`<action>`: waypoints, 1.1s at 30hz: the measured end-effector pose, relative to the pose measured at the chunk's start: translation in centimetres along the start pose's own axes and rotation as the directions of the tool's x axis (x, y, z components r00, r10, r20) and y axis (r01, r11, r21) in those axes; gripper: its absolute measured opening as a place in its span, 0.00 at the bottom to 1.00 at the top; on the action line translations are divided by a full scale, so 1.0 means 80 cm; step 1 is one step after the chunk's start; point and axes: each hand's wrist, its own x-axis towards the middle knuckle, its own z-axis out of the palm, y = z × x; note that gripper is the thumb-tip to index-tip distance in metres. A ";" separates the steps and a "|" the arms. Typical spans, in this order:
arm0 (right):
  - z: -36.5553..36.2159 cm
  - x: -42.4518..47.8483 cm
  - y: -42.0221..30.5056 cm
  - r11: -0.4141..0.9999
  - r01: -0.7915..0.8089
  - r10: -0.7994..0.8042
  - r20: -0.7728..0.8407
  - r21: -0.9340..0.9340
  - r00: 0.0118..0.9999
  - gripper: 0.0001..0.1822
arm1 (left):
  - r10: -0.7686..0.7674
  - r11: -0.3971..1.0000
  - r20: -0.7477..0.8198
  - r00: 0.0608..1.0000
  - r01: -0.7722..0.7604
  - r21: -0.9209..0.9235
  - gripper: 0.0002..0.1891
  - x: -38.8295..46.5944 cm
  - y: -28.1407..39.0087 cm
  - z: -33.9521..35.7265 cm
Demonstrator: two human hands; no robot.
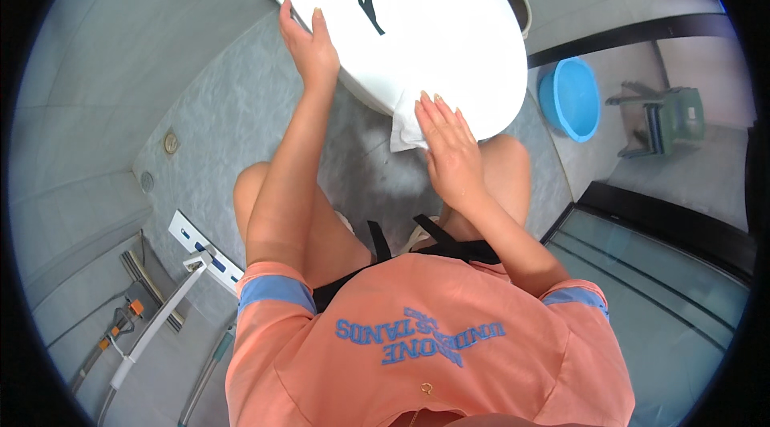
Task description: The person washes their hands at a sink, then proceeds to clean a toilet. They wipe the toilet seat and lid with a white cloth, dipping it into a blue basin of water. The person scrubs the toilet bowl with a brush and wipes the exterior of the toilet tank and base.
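Observation:
A white toilet lid (433, 48) with black decals lies closed before me, its rounded front towards my knees. My left hand (310, 45) rests against the lid's left edge, thumb and fingers spread apart. Under my right hand (450, 153) is a white cloth (409, 124), pressed flat near the front of the lid. One corner of the cloth hangs over the lid's edge. The fingers of my right hand are extended and close together, and part of the cloth is hidden beneath them.
A round bin (518, 3) stands behind the lid on the right. Further right are a blue basin (577, 99) and a green plastic stool (683, 121). A flat mop head (204, 251) and several poles lean at lower left. A floor drain (171, 142) lies left; a glass panel (637, 282) stands lower right.

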 end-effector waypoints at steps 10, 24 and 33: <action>-0.001 0.008 0.013 0.995 -0.029 0.031 -0.021 0.101 0.999 0.47 | 0.028 0.998 -0.007 1.000 -0.028 0.057 0.33 -0.002 0.014 -0.001; 0.007 0.056 0.004 0.978 0.031 -0.029 0.014 -0.208 0.999 0.50 | -0.105 0.986 -0.131 0.986 0.087 -0.141 0.30 -0.006 -0.005 0.008; 0.089 0.184 -0.036 0.958 0.235 -0.255 -0.108 -0.165 0.961 0.39 | -0.357 0.907 -0.247 0.901 0.271 -0.323 0.34 0.038 0.021 -0.058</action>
